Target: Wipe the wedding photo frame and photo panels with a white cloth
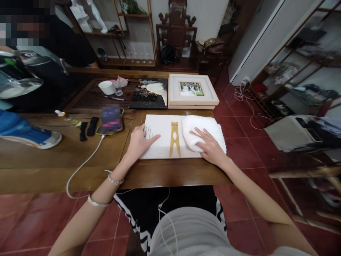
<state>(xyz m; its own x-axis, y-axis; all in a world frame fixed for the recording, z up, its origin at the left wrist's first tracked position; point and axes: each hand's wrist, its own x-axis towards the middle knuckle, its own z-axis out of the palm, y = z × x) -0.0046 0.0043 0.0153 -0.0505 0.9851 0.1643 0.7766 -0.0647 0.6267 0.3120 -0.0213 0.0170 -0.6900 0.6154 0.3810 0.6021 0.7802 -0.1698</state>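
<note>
Nearest to us is our grey shirt (183,227), with a white cable (174,233) trailing over it; beyond, in the head view, comes the wooden table (176,174). Near its front edge lies a flat white panel (160,142), squarely before us, apparently so both arms reach it evenly.

We have our left hand (140,143) at the panel's left end, thumb apart from the fingers and laid over the top face. It looks loosely open, probably to steady the panel; whether the fingertips hook beneath the edge, we cannot tell. Our right hand (209,145) is spread on a folded white towel (194,131) covering the panel's right end, fingers parted and not closed around it, seemingly to press from above.

Between our hands, touching neither, a yellow two-legged piece with an eared top (175,138) lies flat on the panel, its legs toward us. Just beyond, a pale frame (174,96) and a dark picture (141,101) sit side by side, presumably set back to leave us working room.
</note>
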